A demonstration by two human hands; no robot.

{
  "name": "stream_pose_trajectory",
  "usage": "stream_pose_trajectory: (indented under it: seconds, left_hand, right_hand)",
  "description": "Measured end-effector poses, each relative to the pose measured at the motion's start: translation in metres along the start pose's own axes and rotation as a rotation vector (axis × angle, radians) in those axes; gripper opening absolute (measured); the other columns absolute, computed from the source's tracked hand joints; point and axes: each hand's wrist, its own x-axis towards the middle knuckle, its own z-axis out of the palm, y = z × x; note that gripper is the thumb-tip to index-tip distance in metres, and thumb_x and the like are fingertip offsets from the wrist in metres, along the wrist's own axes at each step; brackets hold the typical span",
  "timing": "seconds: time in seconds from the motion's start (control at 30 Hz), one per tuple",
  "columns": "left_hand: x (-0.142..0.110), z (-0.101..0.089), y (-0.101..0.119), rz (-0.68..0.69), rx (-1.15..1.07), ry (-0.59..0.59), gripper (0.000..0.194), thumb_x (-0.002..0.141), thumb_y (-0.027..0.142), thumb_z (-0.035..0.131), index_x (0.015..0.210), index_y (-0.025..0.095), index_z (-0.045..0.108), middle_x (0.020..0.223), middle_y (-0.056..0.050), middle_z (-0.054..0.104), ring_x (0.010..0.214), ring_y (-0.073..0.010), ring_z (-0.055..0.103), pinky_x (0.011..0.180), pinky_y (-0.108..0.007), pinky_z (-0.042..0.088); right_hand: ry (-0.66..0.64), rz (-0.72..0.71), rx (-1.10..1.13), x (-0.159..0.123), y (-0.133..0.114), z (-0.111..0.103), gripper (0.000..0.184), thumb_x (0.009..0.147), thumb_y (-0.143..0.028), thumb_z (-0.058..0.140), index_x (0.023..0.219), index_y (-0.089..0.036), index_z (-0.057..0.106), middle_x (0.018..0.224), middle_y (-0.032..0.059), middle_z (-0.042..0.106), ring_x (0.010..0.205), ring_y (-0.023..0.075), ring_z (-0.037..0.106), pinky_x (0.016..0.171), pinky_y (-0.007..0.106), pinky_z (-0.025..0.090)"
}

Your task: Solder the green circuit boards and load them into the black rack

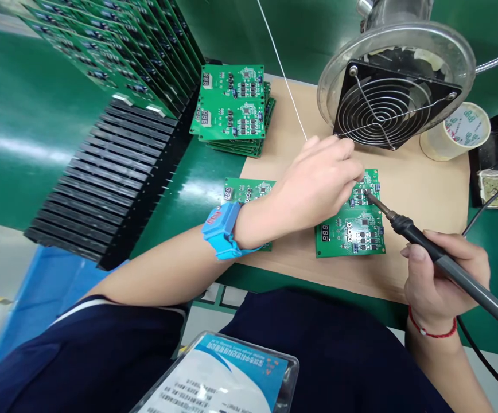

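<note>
My right hand (442, 275) grips a soldering iron (416, 235), its tip touching the upper part of a green circuit board (347, 244). Above that board is my left hand (322, 178), its fingers pinched together near the iron's tip. A thin pale solder wire (281, 66) runs down from the top into my left hand; its end is hidden by the fingers. A second circuit board (242, 186) lies partly covered by my left wrist, which wears a blue wrist strap (223, 230).
A stack of circuit boards (232, 103) sits behind. At left, a black slotted rack (102, 183) holds upright boards (115, 51). A fume extractor fan (378, 117) stands at the back, beside a tape-wrapped cup (455, 135) and a sponge holder (496, 189). Brown cardboard (425, 172) covers the green bench.
</note>
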Motion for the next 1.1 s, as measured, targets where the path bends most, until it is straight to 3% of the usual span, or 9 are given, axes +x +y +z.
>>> stream_pose_trajectory:
  seconds: [0.2,0.5,0.77,0.97,1.1]
  left_hand:
    - [-0.006,-0.004,0.004,0.017,0.001,-0.016,0.025,0.101,0.016,0.047,0.095,0.021,0.070,0.095,-0.006,0.064,0.097,-0.0250,0.062,0.086,-0.042,0.046]
    - [-0.002,0.005,0.009,0.060,0.062,-0.037,0.027,0.102,0.014,0.045,0.094,0.018,0.071,0.095,-0.007,0.066,0.096,-0.0243,0.063,0.084,-0.039,0.045]
    - [-0.006,0.002,0.009,0.082,0.053,-0.066,0.030,0.100,0.010,0.043,0.099,0.017,0.072,0.095,-0.008,0.067,0.096,-0.0249,0.064,0.082,-0.039,0.048]
    - [-0.012,-0.005,0.005,0.047,0.024,-0.012,0.027,0.098,0.008,0.043,0.101,0.017,0.069,0.095,-0.008,0.066,0.092,-0.0232,0.063,0.082,-0.038,0.050]
    - [-0.014,-0.006,0.006,0.014,0.017,0.019,0.025,0.099,0.014,0.046,0.096,0.021,0.069,0.091,-0.005,0.064,0.095,-0.0247,0.061,0.089,-0.046,0.048]
  right_hand:
    - [0.030,-0.035,0.001,0.000,-0.002,-0.003,0.023,0.087,-0.029,0.076,0.108,-0.023,0.072,0.080,0.0020,0.071,0.068,0.0195,0.070,0.057,0.036,0.058]
    - [-0.005,-0.080,0.024,0.004,-0.002,0.000,0.026,0.086,-0.020,0.074,0.111,-0.021,0.069,0.060,-0.0050,0.059,0.061,0.0169,0.065,0.057,0.032,0.054]
    - [-0.045,-0.068,-0.010,0.002,-0.001,-0.004,0.027,0.086,-0.024,0.076,0.112,-0.021,0.069,0.082,0.0022,0.073,0.067,0.0170,0.069,0.060,0.032,0.057]
    - [-0.025,-0.106,-0.005,0.001,0.002,-0.002,0.030,0.086,-0.024,0.077,0.114,-0.021,0.069,0.082,0.0027,0.074,0.068,0.0170,0.069,0.060,0.032,0.058]
    - [0.009,-0.067,0.006,0.000,0.000,-0.003,0.027,0.087,-0.026,0.075,0.113,-0.023,0.071,0.079,0.0020,0.072,0.065,0.0182,0.069,0.055,0.034,0.057]
